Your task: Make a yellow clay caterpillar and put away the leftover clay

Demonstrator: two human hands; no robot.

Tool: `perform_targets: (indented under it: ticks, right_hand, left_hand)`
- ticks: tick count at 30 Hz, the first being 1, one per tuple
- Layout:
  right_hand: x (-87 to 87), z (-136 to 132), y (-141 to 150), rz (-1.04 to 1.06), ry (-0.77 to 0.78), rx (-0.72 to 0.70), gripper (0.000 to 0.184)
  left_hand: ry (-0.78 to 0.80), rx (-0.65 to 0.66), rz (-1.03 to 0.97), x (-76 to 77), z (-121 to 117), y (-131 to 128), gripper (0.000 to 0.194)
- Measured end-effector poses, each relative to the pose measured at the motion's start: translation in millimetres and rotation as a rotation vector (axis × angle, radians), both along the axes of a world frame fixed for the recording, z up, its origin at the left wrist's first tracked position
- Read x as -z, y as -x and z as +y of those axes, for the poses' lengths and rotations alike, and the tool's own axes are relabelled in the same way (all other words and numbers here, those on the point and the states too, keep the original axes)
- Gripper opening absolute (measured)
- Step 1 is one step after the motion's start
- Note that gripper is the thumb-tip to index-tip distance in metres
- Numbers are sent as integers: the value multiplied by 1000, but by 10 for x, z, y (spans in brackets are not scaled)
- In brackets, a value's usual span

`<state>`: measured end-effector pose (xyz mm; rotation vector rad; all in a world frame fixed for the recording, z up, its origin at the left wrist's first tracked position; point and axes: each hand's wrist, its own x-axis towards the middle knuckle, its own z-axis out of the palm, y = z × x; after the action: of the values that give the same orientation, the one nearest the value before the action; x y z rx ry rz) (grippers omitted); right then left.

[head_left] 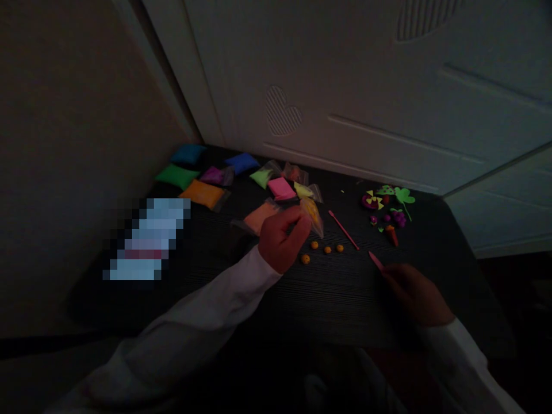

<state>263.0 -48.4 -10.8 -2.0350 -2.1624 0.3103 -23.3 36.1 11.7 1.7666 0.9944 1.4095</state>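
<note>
Small clay pieces appeared to be at the detailing step, a tool ready at one side.
The right hand (416, 293) gripped a slim pink plastic modelling tool (376, 261); the left hand (284, 238) was curled beside a clear bag of yellow clay (313, 214), whether pinching anything I couldn't tell. Four small round orange balls (328, 250) lay on the dark wood-grained table (336, 296) between the hands. The next move probably called for a light, accurate touch of the tool's tip.
</note>
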Motion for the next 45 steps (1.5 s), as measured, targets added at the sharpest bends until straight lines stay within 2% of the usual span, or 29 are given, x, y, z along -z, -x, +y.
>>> perform_targets:
  ticks: [4, 7, 10, 12, 14, 17, 21, 24, 26, 29, 31, 35, 37, 41, 45]
  right_hand:
    - [-34, 296, 62, -40, -30, -63, 18]
    - [-244, 443, 280, -41, -69, -97, 22]
    - [-506, 493, 671, 167, -302, -162, 18]
    - [-595, 512, 953, 314, -352, -241, 18]
    - [-575, 540, 1173, 390, -378, -296, 23]
    - [-408, 593, 1324, 432, -454, -273, 16]
    - [-220, 632, 1296, 401, -504, -171, 7]
    - [-188, 640, 1271, 397, -575, -33, 6]
    - [-188, 648, 1280, 410, -592, 0, 6]
    - [-187, 658, 1301, 489, -561, -18, 6]
    - [-186, 662, 1300, 617, -510, -10, 8]
    - [-210, 671, 1260, 1033, -310, 22, 9]
    - [-236, 674, 1239, 1179, -208, -6, 11]
    - [-266, 673, 1212, 1252, -139, -39, 11]
    - [-232, 676, 1183, 1259, -146, -71, 14]
  left_hand:
    - [-34, 47, 59, -16, -12, -6, 25]
    - [-96, 53, 100, -25, -5, -15, 22]
    - [-167, 20, 146, -17, 15, -29, 20]
    - [-250, -6, 188, -2, 29, -38, 18]
    - [-352, -25, 229, 20, 39, -46, 16]
    - [-457, -31, 317, 63, 44, -57, 12]
    - [-466, -12, 459, 110, 38, -78, 12]
    - [-472, -90, 535, 123, 46, -86, 14]
    - [-473, -127, 563, 114, 56, -79, 14]
    - [-473, -89, 549, 80, 63, -48, 11]
    - [-491, -33, 516, 59, 65, -20, 4]
    - [-558, -24, 550, 67, 100, 15, 48]
    - [-578, -22, 580, 89, 136, 21, 58]
    - [-494, 58, 557, 113, 182, 24, 54]
    - [-396, 59, 496, 96, 166, 24, 42]
